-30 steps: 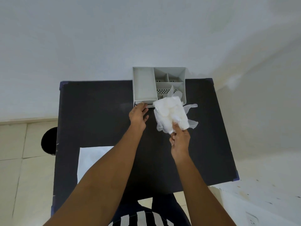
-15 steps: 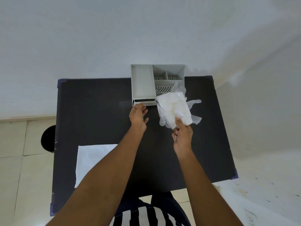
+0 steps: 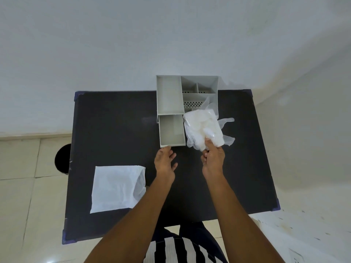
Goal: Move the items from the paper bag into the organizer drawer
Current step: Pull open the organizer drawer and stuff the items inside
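A grey organizer (image 3: 169, 95) with several top compartments stands at the table's far edge. Its drawer (image 3: 171, 130) is pulled out toward me and looks empty. My left hand (image 3: 165, 161) is at the drawer's front edge, fingertips touching it. My right hand (image 3: 212, 160) pinches a clear plastic pack of white cotton pads (image 3: 202, 129), held just right of the open drawer. The white paper bag (image 3: 116, 187) lies flat on the near left of the table.
The table (image 3: 114, 130) has a black top with blue corner caps. A white wall runs behind the organizer. A dark round object (image 3: 62, 160) sits on the tiled floor left of the table. A white surface lies at the lower right.
The drawer has slid out toward me, with my left hand drawing back at its front. My right hand still holds the pack beside it.
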